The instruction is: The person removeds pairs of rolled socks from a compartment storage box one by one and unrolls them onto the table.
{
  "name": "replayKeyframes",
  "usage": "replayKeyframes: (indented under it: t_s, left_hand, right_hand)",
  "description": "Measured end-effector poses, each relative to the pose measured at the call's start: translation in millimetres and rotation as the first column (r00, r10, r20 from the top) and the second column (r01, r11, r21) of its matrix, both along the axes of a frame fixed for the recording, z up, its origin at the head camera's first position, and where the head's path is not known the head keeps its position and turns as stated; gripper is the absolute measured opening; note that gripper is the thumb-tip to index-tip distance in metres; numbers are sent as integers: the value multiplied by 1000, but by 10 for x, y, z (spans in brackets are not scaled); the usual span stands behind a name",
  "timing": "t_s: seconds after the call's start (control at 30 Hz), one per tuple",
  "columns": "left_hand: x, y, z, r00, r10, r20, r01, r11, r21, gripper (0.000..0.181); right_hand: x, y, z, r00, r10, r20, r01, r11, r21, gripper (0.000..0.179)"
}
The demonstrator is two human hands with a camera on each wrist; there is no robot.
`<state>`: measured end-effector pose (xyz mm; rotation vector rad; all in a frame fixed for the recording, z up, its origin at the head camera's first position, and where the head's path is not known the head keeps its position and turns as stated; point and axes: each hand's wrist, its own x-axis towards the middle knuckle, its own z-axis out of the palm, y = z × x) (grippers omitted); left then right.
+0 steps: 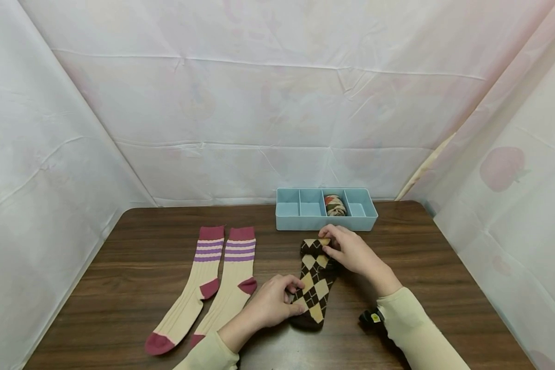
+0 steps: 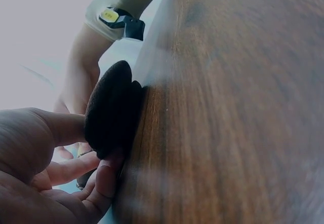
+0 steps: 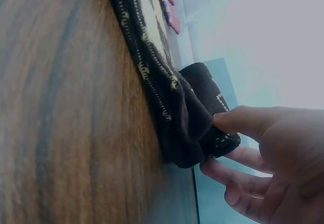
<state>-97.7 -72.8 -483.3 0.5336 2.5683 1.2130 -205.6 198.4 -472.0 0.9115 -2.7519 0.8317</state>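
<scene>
A pair of brown, cream and yellow argyle socks [image 1: 315,285] lies stacked on the table, its far end folded over. My right hand [image 1: 351,251] pinches that folded end between thumb and fingers. In the right wrist view, the dark fold [image 3: 207,89] stands up from the layers below, with the thumb against it. The left hand [image 1: 274,302] holds the near part of the socks at its left side. Dark layered fabric [image 2: 112,110] shows between thumb and fingers in the left wrist view.
Two cream socks [image 1: 231,264] with maroon toes and purple stripes lie flat on the left. Behind the argyle socks stands a light blue divided box [image 1: 326,223]; a rolled patterned sock [image 1: 335,205] sits in its third compartment. White cloth [image 1: 259,103] hangs around the table.
</scene>
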Motion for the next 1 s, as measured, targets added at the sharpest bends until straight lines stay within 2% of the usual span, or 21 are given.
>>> replayKeyframes:
  t_s: [0.23, 0.4, 0.7, 1.0]
  left_hand:
    - [-8, -5, -3, 1000, -4, 3, 4, 1000, 5, 44]
    - [-13, -2, -11, 1000, -2, 8, 2, 1000, -1, 44]
    - [-9, -2, 7, 1000, -8, 18, 8, 1000, 9, 43]
    - [5, -1, 41, 1000, -14, 28, 13, 1000, 18, 44]
  right_hand:
    - [9, -20, -16, 994, 23, -106, -17, 999, 51, 21]
    - [10, -18, -29, 992, 21, -122, -15, 999, 51, 19]
    - [12, 1, -31, 999, -14, -50, 17, 998, 66, 23]
    - [12, 21, -4, 1000, -4, -1, 5, 993, 118, 35]
